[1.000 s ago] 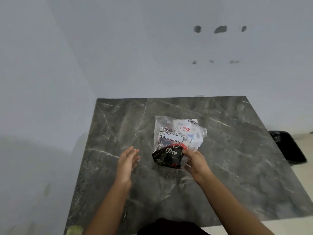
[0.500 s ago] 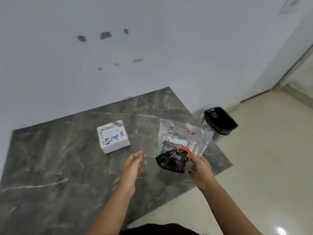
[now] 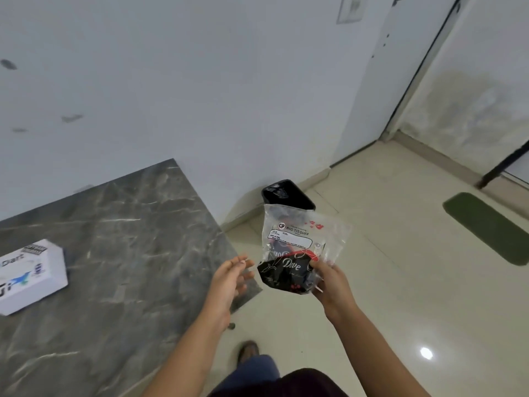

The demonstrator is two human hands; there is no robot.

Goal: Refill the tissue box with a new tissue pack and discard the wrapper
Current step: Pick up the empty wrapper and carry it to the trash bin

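My right hand (image 3: 332, 282) grips the lower edge of a crinkled, clear plastic wrapper (image 3: 297, 239) printed "BIG TISSUES", with a black "Dove" part at its bottom. The wrapper is held upright in the air beyond the table's right edge, in front of a black bin (image 3: 286, 194) on the floor. My left hand (image 3: 229, 279) hovers just left of the wrapper with its fingers apart, holding nothing. A white tissue box (image 3: 28, 276) lies on the dark marble table (image 3: 128, 239) at the far left.
The bin, lined with a black bag, stands against the white wall beside the table's right corner. A green mat (image 3: 486, 224) lies on the beige tiled floor to the right. A doorway (image 3: 472, 96) is at the back right. My foot (image 3: 247, 349) shows below.
The view has swung right, from the table toward the floor and bin. My right hand has carried the wrapper off the table's edge. The tissue box has slid to the far left of the view.
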